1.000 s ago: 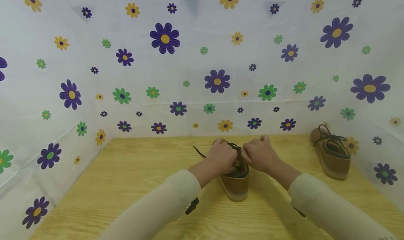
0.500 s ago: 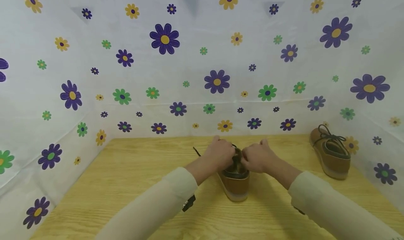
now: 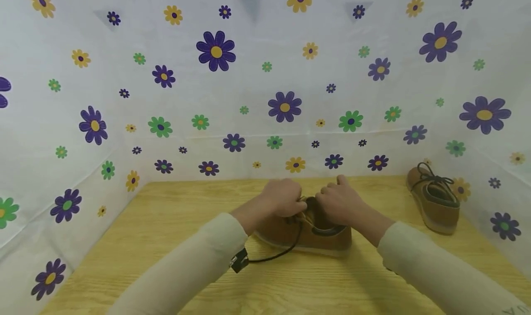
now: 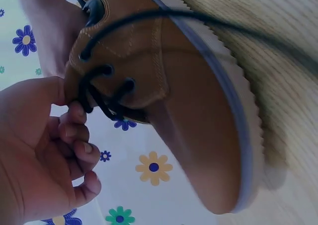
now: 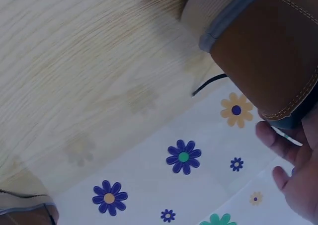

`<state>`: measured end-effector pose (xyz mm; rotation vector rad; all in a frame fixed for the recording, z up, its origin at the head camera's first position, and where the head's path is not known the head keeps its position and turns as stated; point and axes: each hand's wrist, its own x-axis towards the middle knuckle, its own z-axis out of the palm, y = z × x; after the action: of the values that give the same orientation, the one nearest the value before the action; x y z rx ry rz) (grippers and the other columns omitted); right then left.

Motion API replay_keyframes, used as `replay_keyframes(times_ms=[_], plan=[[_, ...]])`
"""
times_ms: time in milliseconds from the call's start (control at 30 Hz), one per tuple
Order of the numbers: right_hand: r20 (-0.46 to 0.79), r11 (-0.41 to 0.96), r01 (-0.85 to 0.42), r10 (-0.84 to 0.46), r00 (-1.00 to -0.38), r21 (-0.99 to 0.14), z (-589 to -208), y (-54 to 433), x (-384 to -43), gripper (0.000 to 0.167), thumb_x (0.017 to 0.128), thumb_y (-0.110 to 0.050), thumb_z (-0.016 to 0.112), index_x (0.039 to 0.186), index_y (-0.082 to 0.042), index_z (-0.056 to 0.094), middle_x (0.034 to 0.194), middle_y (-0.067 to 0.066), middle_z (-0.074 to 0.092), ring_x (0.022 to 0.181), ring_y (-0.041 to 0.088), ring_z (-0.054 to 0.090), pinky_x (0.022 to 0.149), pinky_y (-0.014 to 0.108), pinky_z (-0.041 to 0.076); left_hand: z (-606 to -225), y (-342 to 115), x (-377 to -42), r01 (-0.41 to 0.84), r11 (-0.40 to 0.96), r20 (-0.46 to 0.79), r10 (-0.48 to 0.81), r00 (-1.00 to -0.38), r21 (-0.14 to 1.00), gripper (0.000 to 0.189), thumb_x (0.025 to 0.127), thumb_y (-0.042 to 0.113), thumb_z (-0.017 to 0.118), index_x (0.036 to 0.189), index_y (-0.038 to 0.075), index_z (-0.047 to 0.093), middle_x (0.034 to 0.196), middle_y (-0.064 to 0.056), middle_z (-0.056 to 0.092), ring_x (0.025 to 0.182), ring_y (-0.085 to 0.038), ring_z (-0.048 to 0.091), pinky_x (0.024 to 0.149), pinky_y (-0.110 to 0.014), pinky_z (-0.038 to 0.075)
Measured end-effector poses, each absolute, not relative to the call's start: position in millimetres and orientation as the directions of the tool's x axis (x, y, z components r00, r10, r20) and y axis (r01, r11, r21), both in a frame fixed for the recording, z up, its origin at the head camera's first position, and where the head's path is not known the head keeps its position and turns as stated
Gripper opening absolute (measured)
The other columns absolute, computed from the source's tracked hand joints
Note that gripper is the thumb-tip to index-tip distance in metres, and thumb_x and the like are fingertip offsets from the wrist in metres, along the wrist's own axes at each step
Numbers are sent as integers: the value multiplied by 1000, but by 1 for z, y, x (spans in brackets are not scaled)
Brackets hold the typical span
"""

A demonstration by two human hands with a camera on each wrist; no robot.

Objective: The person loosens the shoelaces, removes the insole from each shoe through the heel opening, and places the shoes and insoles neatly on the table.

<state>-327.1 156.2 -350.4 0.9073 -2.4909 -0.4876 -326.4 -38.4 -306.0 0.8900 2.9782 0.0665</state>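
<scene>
A brown leather shoe [image 3: 319, 242] with a pale sole is between my hands on the table, toe to the left. Its dark lace [image 4: 149, 15] passes through the eyelets, with one loose end trailing towards the left cuff. My left hand [image 3: 283, 197] is at the lacing; in the left wrist view its thumb and forefinger pinch the shoe's edge beside the laces. My right hand [image 3: 341, 203] holds the collar at the opening's far side. The right wrist view shows curled fingers [image 5: 273, 138] by the heel collar; their exact contact is partly hidden.
A matching brown shoe [image 3: 441, 211], its lace tied in a bow, stands at the table's back right. Flower-print cloth [image 3: 249, 84] hangs behind the wooden table [image 3: 186, 241] and along both sides. A small black device [image 3: 239, 260] hangs under the left cuff.
The shoe has turned from toe-away to toe-left, showing its side. My left hand has shifted slightly left with the front of it; the right hand has stayed nearly in place.
</scene>
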Motion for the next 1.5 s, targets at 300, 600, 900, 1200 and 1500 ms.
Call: replay_keyframes(times_ms=[300,600,900,1200,1500], plan=[[351,639,-558,-764,-542,530,-356,166,-335,6,89,-10,64,88,-15,66,73,-4,61,65,15,48,74,39,35,-323,-77,-341,506,738,-32,579,-815,446,48,95,17,52,51,17,31,49,8,23,47,-7,17,51,-25,25],[370,646,-574,-762,-532,504,-358,162,-335,13,91,-8,62,80,-15,61,70,-4,57,63,14,42,75,40,34,-347,-99,-347,461,754,-11,527,-850,468,41,95,20,51,57,17,35,53,6,30,50,-10,25,55,-27,29],[360,666,-581,-744,-563,468,-361,160,-334,11,95,-18,64,85,-14,62,73,-3,58,62,13,46,73,38,33,-373,-102,-344,406,904,-46,415,-909,135,47,98,47,29,115,15,58,124,-8,54,115,-31,49,99,-53,37],[331,662,-612,-748,-575,432,-366,157,-336,15,96,-24,64,86,-13,62,77,-2,63,67,15,55,74,38,39,-410,-107,-333,573,819,148,563,-813,30,39,98,33,29,105,3,54,97,-9,51,84,-24,44,80,-41,41],[272,665,-712,-744,-610,224,-354,156,-338,13,93,-16,66,81,-12,64,70,-3,55,61,12,49,61,31,45,-418,-106,-334,585,811,215,575,-789,-23,50,97,32,30,126,-1,54,116,-13,57,101,-27,53,90,-45,47]])
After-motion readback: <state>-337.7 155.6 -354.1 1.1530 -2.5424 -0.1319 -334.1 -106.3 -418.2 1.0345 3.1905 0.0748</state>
